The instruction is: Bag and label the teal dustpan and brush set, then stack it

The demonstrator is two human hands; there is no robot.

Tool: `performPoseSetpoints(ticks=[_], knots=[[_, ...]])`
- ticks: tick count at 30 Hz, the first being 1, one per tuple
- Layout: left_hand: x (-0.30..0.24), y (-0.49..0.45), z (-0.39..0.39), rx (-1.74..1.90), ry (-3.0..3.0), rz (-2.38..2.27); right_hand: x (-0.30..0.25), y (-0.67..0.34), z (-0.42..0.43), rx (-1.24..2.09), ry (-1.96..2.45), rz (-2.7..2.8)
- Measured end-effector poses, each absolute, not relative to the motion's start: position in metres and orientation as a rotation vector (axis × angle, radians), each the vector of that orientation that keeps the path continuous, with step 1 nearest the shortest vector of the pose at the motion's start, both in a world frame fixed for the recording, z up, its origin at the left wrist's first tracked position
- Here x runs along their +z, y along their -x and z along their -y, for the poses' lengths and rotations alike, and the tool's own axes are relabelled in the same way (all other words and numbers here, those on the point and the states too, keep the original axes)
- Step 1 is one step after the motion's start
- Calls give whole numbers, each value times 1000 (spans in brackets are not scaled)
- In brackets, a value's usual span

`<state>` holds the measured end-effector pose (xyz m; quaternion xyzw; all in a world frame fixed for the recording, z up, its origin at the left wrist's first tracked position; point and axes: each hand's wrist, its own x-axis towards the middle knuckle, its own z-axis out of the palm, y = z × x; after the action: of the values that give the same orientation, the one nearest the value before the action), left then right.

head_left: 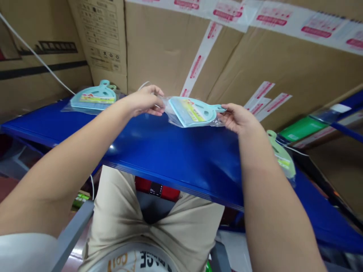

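A light blue plastic dustpan with a yellow-green label sits inside a clear plastic bag, just above the blue table. My left hand pinches the bag's open left edge with closed fingers. My right hand grips the dustpan's handle end at the right, through the bag. Both forearms reach forward over the table.
A second bagged light blue dustpan lies at the table's far left. A green dustpan shows behind my right forearm. Taped cardboard boxes stand along the back. A white cable runs at left. A green flat pack lies at right.
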<state>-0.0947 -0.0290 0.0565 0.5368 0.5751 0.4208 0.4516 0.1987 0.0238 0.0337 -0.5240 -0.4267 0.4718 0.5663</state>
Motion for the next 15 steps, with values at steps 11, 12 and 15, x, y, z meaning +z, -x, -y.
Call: performPoseSetpoints(ticks=[11, 12, 15], knots=[[84, 246, 102, 1418, -1170, -1901, 76, 42, -80, 1334, 1099, 1238], [83, 253, 109, 1431, -1109, -1946, 76, 64, -80, 1360, 1107, 1262], [74, 268, 124, 1424, -963, -2085, 72, 124, -80, 1444, 1130, 1361]])
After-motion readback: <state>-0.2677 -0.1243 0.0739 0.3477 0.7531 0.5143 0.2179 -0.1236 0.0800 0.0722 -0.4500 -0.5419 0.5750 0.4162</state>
